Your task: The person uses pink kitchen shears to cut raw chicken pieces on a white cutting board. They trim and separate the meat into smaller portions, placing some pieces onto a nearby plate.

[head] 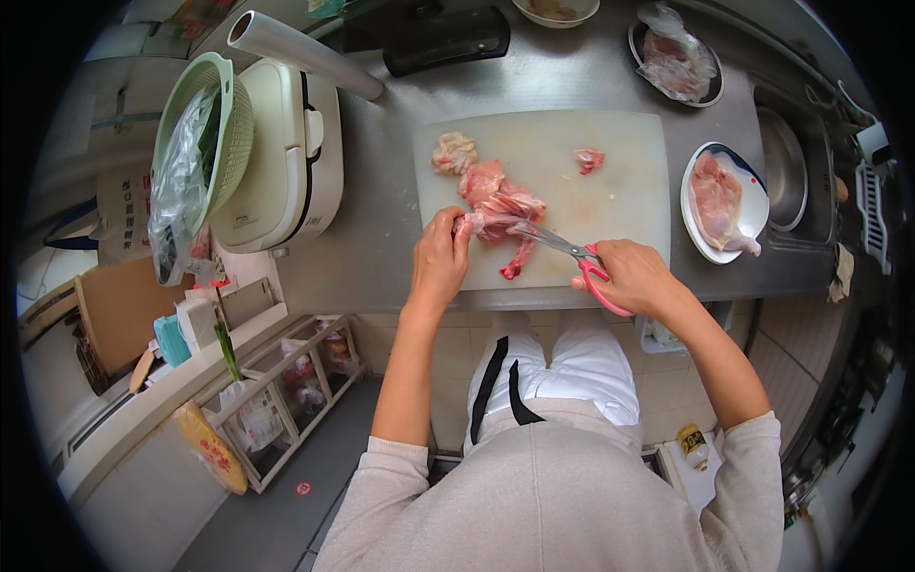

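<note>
My left hand (439,250) pinches the knobby end of a raw chicken leg (500,193) at the near left of a white cutting board (622,214). Scissors (572,247) with pink handles are in my right hand (632,275), their blades at the meat beside the bone. Part of the blade tips is hidden in the flesh. A bare bone end with red meat (518,264) points toward me. On the board's left lies a clump of pale chicken skin (454,153), and a small meat scrap (588,161) lies apart to the right.
An oval plate (690,207) with another raw chicken leg (715,193) stands right of the board, near the sink (783,168). Behind it is a bowl with bagged meat (675,61). At left, a rice cooker (279,157) stands beside a green colander (236,136) and a foil roll (307,53).
</note>
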